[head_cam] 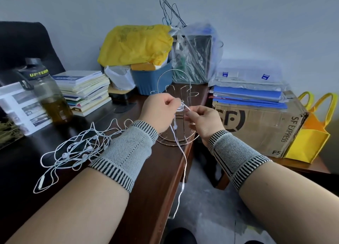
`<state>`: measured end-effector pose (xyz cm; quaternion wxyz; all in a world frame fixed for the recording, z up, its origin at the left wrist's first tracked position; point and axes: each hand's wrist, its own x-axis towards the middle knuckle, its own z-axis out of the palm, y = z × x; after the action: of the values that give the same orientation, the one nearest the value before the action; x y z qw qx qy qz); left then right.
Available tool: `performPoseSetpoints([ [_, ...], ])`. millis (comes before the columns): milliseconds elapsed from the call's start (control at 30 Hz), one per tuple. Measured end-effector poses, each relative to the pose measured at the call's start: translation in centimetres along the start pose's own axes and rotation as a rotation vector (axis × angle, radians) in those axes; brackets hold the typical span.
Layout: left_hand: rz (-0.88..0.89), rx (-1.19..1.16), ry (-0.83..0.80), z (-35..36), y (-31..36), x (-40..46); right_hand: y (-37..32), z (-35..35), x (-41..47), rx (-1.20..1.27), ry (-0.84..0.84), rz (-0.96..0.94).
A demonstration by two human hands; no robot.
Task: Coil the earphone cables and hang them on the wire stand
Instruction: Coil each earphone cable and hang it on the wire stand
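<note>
Both hands pinch one white cable point(180, 152) in front of the stand point(177, 113): left hand point(159, 111) seemingly on a small coil, right hand point(203, 120) on the strand. Its tail hangs past the table point(156, 179) edge. More cables point(77, 148) lie tangled left of the left wrist.

Stand point(176, 106) base partly behind hands

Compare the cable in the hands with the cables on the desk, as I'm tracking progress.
The held cable is pinched by both hands, left and right, and dangles past the desk edge; the pile of cables lies tangled, untouched, on the desk. Both are white.
</note>
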<state>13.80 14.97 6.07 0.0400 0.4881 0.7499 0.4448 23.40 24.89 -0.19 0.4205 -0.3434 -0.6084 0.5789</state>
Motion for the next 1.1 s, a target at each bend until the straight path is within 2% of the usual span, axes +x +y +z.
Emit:
performPoseSetpoints([
  [100, -0.082, -0.056, 0.113, 0.5, -0.5, 1.1, -0.2, 0.3, 0.3, 0.032, -0.001, 0.035],
  [200, -0.115, 0.021, 0.174, 0.9, -0.7, 1.6, -0.7, 0.4, 0.3, 0.039, 0.017, 0.055],
  [433, -0.127, 0.343, 0.168, 0.8, -1.0, 2.7, -1.1, 1.1, 0.8, -0.086, 0.101, 0.043],
  [533, -0.054, 0.531, 0.154, 0.9, -1.2, 2.3, -1.5, 1.4, 1.1, -0.158, 0.128, 0.067],
  [633, -0.005, 0.570, 0.142, 0.9, -1.5, 1.4, -1.8, 1.6, 1.1, -0.188, 0.138, 0.088],
  [700, -0.005, 0.533, 0.126, 1.1, -1.9, 1.2, -1.9, 1.7, 1.0, -0.201, 0.128, 0.098],
  [767, -0.065, 0.384, 0.097, 1.5, -2.5, 1.4, -2.1, 1.7, 1.0, -0.219, 0.115, 0.100],
  [867, -0.255, -0.122, 0.042, 1.7, -3.1, 1.3, -2.3, 1.8, 1.2, -0.224, 0.131, 0.105],
  [933, -0.382, -0.363, 0.034, 1.8, -2.9, 0.7, -2.3, 1.9, 1.3, -0.239, 0.139, 0.111],
  [1100, -0.414, -0.527, 0.066, 2.0, -2.5, -0.2, -2.3, 2.1, 1.4, -0.253, 0.142, 0.143],
])
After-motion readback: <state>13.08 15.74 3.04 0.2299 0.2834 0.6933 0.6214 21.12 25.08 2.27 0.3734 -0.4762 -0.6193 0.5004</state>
